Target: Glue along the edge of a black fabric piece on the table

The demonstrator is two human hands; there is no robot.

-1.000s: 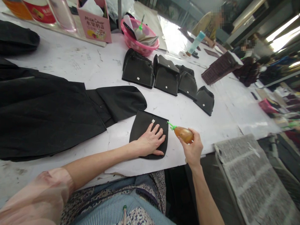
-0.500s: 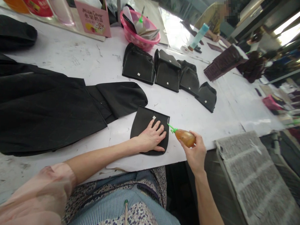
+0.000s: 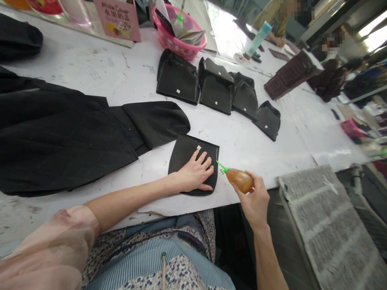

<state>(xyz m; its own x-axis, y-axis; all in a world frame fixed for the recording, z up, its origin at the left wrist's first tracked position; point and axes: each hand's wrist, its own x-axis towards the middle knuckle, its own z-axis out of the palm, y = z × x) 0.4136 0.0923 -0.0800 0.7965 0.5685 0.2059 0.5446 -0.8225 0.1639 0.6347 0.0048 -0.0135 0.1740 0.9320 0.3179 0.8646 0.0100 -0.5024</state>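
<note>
My left hand lies flat, fingers spread, on a black rounded cut piece near the front edge of the white table. A small white tag sits on the piece just beyond my fingertips. My right hand grips an amber glue bottle with a thin green nozzle; the nozzle tip touches the piece's right edge.
Several similar black pieces lie in a row farther back. A large black garment covers the left of the table. A pink basket and a pink box stand at the back. Other people sit far right. A grey mat lies lower right.
The nozzle tip has slid down along the piece's right edge, toward me. My left hand has stayed pressed on the piece. The view has shifted slightly.
</note>
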